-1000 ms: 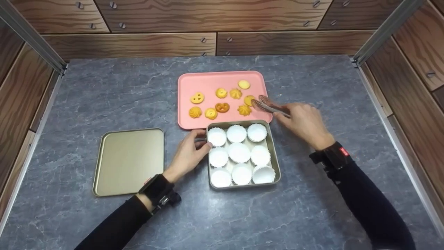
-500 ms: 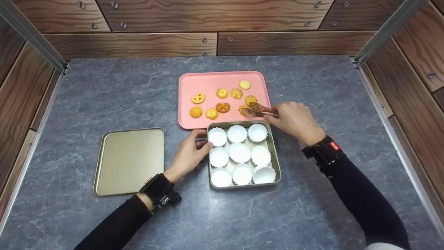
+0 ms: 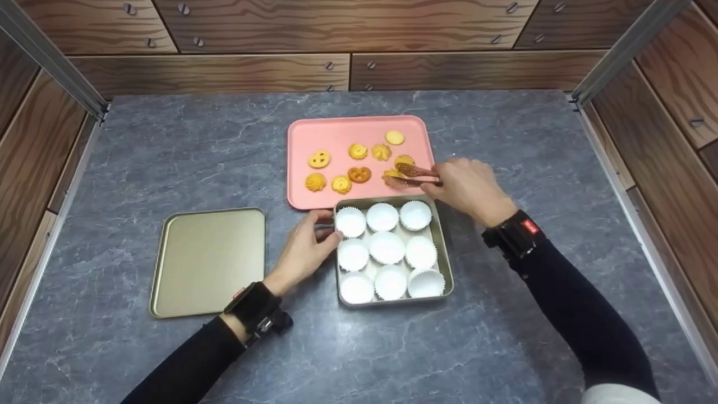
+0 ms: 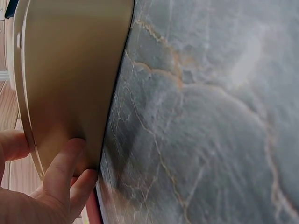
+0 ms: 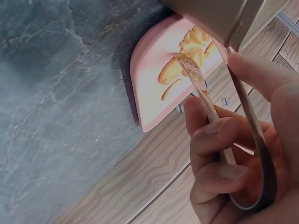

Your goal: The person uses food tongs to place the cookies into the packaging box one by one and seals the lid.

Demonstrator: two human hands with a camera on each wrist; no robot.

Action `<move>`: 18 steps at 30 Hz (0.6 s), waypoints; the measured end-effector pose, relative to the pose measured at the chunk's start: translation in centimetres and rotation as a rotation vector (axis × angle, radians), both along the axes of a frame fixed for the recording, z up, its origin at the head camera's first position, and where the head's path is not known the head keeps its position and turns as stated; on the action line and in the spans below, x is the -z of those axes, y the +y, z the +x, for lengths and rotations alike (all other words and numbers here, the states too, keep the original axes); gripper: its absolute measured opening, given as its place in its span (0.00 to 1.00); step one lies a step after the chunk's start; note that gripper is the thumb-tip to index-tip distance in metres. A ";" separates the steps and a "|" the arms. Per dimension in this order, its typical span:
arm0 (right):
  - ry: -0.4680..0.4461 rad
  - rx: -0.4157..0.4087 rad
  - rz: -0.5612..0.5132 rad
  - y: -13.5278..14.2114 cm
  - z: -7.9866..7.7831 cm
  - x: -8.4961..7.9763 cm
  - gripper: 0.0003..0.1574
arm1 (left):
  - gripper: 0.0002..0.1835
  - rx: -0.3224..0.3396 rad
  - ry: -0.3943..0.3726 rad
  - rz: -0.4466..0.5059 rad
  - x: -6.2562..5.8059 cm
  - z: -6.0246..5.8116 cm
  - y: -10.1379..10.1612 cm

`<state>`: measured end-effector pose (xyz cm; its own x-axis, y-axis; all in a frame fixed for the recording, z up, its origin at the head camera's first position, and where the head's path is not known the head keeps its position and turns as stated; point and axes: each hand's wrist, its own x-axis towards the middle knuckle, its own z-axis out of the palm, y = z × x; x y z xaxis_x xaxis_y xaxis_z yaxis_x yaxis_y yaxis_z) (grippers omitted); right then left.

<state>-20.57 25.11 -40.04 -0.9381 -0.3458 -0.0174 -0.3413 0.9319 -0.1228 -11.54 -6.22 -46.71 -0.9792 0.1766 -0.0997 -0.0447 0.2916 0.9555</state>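
My left hand (image 3: 305, 245) rests its fingertips on the left wall of an uncovered square metal tin (image 3: 443, 235), thumb at the rim. In the left wrist view, fingers (image 4: 63, 168) touch the tin's outer side (image 4: 74, 70). White fluted paper cups (image 3: 387, 247) stand in rows inside the tin. My right hand (image 3: 471, 188) holds metal tongs (image 3: 423, 182) with perforated tips, spread over the right part of a pink tray (image 3: 303, 129). A ridged, star-shaped cookie (image 3: 392, 174) lies between the tips, partly hidden; whether both tips touch it I cannot tell.
Several other cookies lie on the tray, including a pretzel-shaped cookie (image 3: 359, 175) and a pale round cookie (image 3: 395, 137). Left of the tin lies a square metal lid (image 3: 210, 261). Wood-patterned panels (image 3: 224, 73) border the grey marbled table (image 3: 196, 151).
My right hand and the tongs have moved left, from the round cookie at the tray's right edge to the star-shaped cookie. The left hand and tin have stayed put.
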 end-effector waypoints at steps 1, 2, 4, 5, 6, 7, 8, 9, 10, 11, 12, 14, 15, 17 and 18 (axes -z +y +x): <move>-0.007 -0.001 0.004 -0.1 -0.1 -0.1 0.19 | 0.24 0.001 0.001 0.003 0.0 0.0 0.0; -0.012 -0.003 0.009 -0.2 -0.2 -0.1 0.19 | 0.24 0.000 -0.001 0.002 0.0 0.0 0.0; -0.012 -0.013 0.022 -0.3 -0.4 -0.2 0.19 | 0.24 0.003 0.000 -0.003 -0.1 -0.1 0.0; -0.008 -0.017 0.030 -0.4 -0.4 -0.3 0.19 | 0.24 0.006 0.003 -0.004 -0.1 -0.1 -0.1; -0.005 -0.022 0.041 -0.5 -0.5 -0.3 0.19 | 0.24 0.007 0.002 -0.004 -0.1 -0.1 -0.1; 0.000 -0.029 0.056 -0.7 -0.6 -0.4 0.19 | 0.24 0.009 0.004 -0.003 -0.1 -0.1 -0.1; 0.001 -0.035 0.071 -0.8 -0.8 -0.6 0.19 | 0.24 0.009 0.004 -0.003 0.0 -0.1 -0.1; -0.001 -0.040 0.087 -1.0 -0.9 -0.7 0.19 | 0.24 0.010 0.007 0.001 0.0 -0.1 -0.2; -0.006 -0.045 0.105 -1.2 -1.1 -0.9 0.19 | 0.24 0.012 0.009 0.006 0.0 -0.1 -0.2; -0.012 -0.050 0.122 -1.5 -1.2 -1.0 0.19 | 0.24 0.011 0.011 0.011 0.0 -0.1 -0.2; -0.019 -0.055 0.137 -1.7 -1.4 -1.2 0.18 | 0.24 0.010 0.010 0.015 0.0 -0.1 -0.2; -0.035 -0.061 0.154 -2.1 -1.6 -1.4 0.18 | 0.24 0.010 0.011 0.021 0.0 -0.1 -0.2; -0.040 -0.064 0.160 -2.2 -1.8 -1.5 0.17 | 0.24 0.010 0.010 0.021 0.0 0.0 -0.2; -0.051 -0.068 0.164 -2.4 -1.9 -1.5 0.17 | 0.24 0.011 0.011 0.021 0.0 0.0 -0.1; -0.055 -0.069 0.162 -2.4 -2.0 -1.5 0.17 | 0.24 0.012 0.009 0.019 0.0 -0.1 -0.1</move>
